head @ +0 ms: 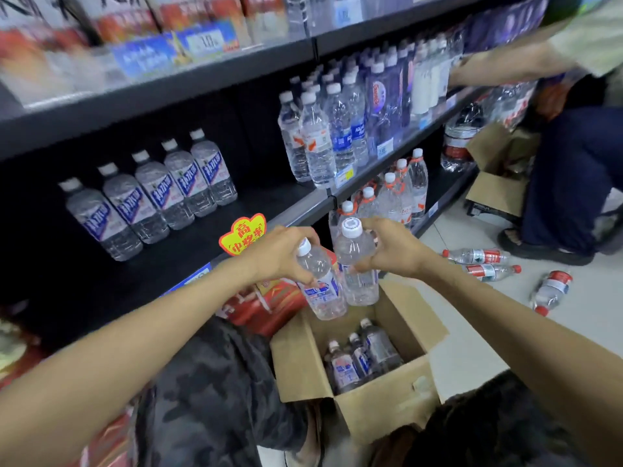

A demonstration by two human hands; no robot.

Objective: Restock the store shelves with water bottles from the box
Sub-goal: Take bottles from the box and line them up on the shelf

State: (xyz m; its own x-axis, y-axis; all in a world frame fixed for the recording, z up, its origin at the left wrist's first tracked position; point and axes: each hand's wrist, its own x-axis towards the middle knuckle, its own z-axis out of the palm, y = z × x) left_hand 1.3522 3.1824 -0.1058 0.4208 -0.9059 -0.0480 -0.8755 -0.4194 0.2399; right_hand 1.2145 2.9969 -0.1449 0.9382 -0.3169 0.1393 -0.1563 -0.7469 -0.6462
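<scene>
Each hand (279, 254) (391, 252) around a bottle (320, 284) (357, 264), fingertips seemingly hidden behind.

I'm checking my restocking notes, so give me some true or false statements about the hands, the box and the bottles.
1. Each hand holds a bottle: left hand, right hand. True.
2. The cardboard box is empty. False: bottles remain inside.
3. Five matching bottles stand in a row on the dark shelf. True.
4. The red-labelled bottles on the floor stand upright. False: they lie on their sides.
</scene>
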